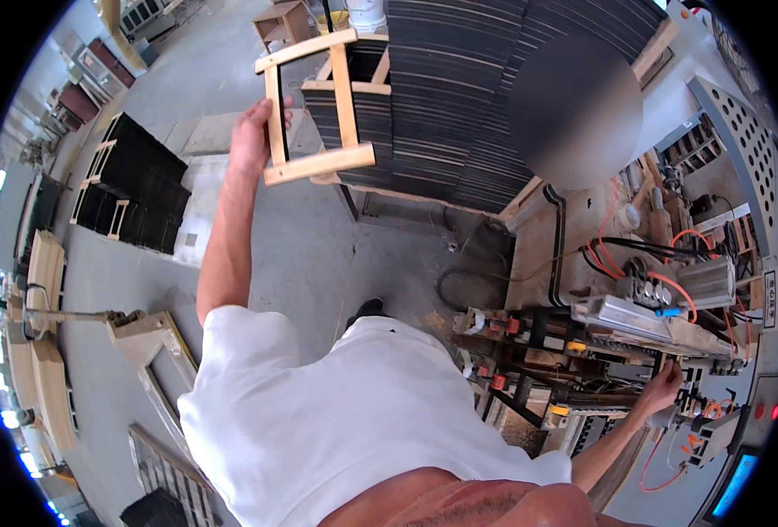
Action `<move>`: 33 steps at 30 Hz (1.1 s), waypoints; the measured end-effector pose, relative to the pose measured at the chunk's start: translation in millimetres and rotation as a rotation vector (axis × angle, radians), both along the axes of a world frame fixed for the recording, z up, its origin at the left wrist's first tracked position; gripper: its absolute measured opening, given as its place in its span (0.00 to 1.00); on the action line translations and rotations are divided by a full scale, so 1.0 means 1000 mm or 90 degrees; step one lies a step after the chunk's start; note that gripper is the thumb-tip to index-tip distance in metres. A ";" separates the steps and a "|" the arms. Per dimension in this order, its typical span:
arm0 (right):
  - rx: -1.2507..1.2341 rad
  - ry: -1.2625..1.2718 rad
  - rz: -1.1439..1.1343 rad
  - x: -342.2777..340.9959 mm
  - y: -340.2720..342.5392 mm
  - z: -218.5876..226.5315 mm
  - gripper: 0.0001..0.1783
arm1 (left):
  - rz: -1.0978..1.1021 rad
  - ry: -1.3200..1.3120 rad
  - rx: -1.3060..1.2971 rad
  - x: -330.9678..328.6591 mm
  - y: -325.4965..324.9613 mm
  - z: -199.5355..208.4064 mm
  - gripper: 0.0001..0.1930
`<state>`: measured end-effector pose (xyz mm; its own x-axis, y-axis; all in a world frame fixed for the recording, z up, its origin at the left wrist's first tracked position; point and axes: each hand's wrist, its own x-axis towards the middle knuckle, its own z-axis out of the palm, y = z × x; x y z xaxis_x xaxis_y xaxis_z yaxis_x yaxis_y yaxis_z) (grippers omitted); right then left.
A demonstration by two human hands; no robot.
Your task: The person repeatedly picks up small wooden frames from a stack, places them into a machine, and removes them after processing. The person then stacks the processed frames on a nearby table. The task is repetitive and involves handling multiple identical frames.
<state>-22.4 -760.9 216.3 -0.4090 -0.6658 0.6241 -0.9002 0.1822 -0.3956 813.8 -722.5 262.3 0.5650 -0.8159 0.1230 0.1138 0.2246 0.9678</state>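
Note:
My left hand is out to the front left, its fingers closed round one side bar of a pale wooden frame. The frame has two long bars with overhanging ends and two shorter bars between them. Just behind it rises a stack of black-edged frames with pale wood on top. Far to the right, my right hand reaches into the machine, among its rails and clamps. Its fingers are drawn together at a small pale piece; what they grip is too small to make out.
Tall black stacks stand ahead, partly behind a blurred round patch. Another dark stack sits at the left. Orange and black hoses run over the machine; a cable lies on the floor. Wooden panels lean at the lower left.

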 end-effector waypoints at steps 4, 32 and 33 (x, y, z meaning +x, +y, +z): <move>-0.108 -0.158 0.158 0.145 0.053 -0.031 0.08 | -0.033 0.020 0.031 0.103 -0.078 0.017 0.17; 0.275 0.047 -0.034 0.303 0.197 0.060 0.12 | -0.469 -0.124 -0.194 -0.159 -0.082 -0.063 0.09; 0.182 0.191 -0.019 0.291 0.217 0.091 0.13 | -0.576 -0.104 -0.061 -0.193 -0.058 -0.076 0.08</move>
